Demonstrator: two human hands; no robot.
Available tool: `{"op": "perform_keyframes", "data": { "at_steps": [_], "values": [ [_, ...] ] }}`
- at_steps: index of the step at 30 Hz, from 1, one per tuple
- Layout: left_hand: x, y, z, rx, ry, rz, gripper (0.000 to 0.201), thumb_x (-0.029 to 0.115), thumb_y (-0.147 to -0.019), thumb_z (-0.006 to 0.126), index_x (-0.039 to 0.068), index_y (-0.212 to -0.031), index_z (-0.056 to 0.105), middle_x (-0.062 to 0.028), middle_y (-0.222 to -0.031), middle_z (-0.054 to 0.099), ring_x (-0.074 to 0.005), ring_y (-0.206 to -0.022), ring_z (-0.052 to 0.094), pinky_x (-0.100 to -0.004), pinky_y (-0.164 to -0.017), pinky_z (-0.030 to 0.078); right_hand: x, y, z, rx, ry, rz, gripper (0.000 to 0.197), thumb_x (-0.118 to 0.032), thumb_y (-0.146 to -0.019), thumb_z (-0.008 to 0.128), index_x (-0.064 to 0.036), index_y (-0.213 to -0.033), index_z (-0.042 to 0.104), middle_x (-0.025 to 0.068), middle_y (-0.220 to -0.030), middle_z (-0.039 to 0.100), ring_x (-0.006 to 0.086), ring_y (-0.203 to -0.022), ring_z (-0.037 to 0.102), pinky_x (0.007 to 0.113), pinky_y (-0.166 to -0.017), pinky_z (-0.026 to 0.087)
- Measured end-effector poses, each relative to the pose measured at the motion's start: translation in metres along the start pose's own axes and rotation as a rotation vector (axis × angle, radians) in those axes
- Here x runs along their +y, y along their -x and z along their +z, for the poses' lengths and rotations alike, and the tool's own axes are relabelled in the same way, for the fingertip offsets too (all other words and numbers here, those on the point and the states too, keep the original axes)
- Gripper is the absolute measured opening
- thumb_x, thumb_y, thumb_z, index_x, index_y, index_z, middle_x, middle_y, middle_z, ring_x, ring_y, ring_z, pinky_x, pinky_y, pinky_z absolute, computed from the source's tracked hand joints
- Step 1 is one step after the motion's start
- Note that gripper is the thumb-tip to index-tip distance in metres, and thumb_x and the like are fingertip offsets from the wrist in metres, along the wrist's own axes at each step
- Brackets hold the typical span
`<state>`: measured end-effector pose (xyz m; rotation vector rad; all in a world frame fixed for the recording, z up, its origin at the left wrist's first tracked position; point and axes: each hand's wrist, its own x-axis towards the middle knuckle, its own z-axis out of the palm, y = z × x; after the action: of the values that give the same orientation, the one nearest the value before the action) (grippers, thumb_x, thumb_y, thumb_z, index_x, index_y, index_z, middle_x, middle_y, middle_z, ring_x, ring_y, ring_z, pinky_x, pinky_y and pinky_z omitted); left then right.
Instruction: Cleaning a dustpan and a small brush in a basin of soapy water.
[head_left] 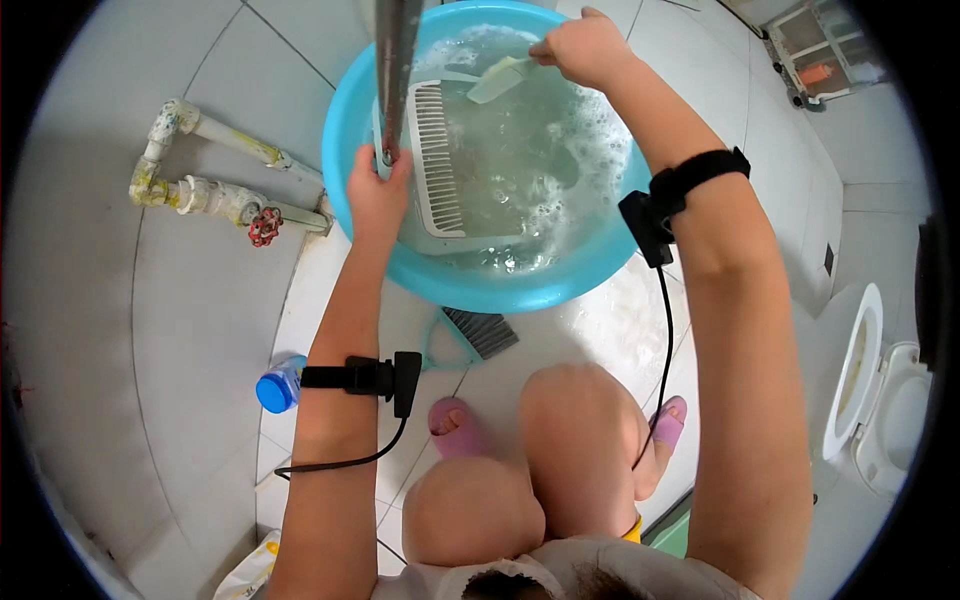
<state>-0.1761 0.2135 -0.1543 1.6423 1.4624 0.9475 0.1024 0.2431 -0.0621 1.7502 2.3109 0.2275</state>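
A white and grey dustpan (pixel 432 165) with a row of comb teeth lies partly under cloudy, sudsy water in a round blue basin (pixel 350 75). My left hand (pixel 380 190) is closed on the dustpan's left edge, beside the lower end of a metal pole (pixel 398 70). Whether the pole joins the dustpan I cannot tell. Over the basin's far right side, my right hand (pixel 590 48) is closed around the end of a pale green, flat-bladed tool (pixel 500 80). Its blade tilts down to the left at the water; the gripped end is hidden by my fingers.
A broom head (pixel 480 333) with grey bristles lies before the basin. A blue-capped bottle (pixel 278 390) stands by my left forearm. White pipes with a red valve handle (pixel 265 227) jut from the left wall. A toilet (pixel 880 400) is at right, a rack (pixel 825 55) far right.
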Motion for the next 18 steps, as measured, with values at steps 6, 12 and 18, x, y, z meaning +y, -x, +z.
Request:
{"op": "perform_keyframes", "data": {
  "at_steps": [6,12,18],
  "values": [
    [0.01,0.006,-0.02,-0.026,0.008,0.019,0.023,0.02,-0.08,0.063,0.002,-0.09,0.053,-0.0082,-0.066,0.053,-0.0144,-0.058,0.046,-0.0295,-0.055,0.04,-0.015,-0.025,-0.021,0.221,0.046,-0.151,0.015,-0.022,-0.076,0.052,-0.0255,-0.076,0.067,0.0032,-0.065,0.062,0.0194,-0.064,0.061,0.037,-0.07,0.041],
    [0.01,-0.002,-0.021,-0.014,-0.002,-0.003,0.025,0.022,-0.08,0.062,0.001,-0.09,0.055,-0.0089,-0.067,0.054,-0.0139,-0.06,0.048,-0.0298,-0.058,0.042,-0.007,0.016,0.01,0.014,0.055,0.176,0.024,-0.018,-0.086,0.047,-0.0299,-0.097,0.065,0.0027,-0.075,0.064,0.0177,-0.075,0.06,0.036,-0.079,0.04],
    [0.013,-0.005,-0.019,-0.066,0.046,-0.03,0.031,0.027,-0.079,0.063,0.0,-0.093,0.056,-0.0091,-0.071,0.058,-0.0153,-0.063,0.05,-0.0296,-0.061,0.043,-0.022,-0.004,-0.017,0.446,0.049,-0.039,0.015,-0.022,-0.074,0.052,-0.0242,-0.073,0.067,0.0029,-0.061,0.06,0.0206,-0.061,0.059,0.039,-0.069,0.041]
  ]
}}
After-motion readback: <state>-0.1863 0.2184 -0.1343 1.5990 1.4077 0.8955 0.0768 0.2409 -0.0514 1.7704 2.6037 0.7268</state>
